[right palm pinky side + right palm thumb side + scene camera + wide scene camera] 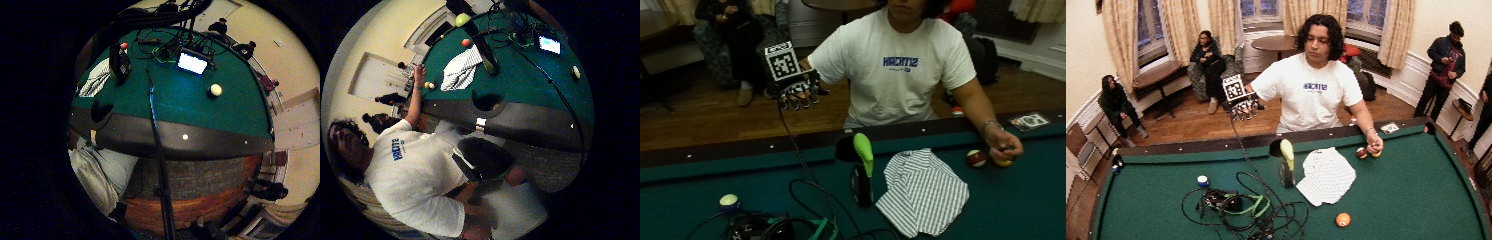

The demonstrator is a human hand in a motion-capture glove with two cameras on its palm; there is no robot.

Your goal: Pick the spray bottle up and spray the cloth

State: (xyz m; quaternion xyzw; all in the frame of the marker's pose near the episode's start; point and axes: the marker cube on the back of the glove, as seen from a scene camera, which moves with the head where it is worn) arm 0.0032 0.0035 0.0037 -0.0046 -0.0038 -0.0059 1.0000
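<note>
A person in a white T-shirt stands at the long side of a pool table, which serves as the worktop (pixel 1013 200) with green felt. The gloved right hand (pixel 798 90) is raised in the air in front of the person's chest, well apart from the worktop, with the fingers (pixel 794 102) pointing down, relaxed and a little spread; it holds nothing. The spray bottle (pixel 861 172), dark with a light green trigger head, stands upright on the felt near the rail, close to a side pocket. Just beside it lies the striped cloth (pixel 923 192), white with thin dark lines, spread flat and a little wrinkled. The bare left hand (pixel 1006 147) rests on the felt near the rail and touches a yellow ball (pixel 1003 162); a dark red and white ball (pixel 975 158) lies next to it. Black cables (pixel 806 200) lie in loops on the felt on the other side of the bottle, and a white and blue ball (pixel 728 201) is near them.
</note>
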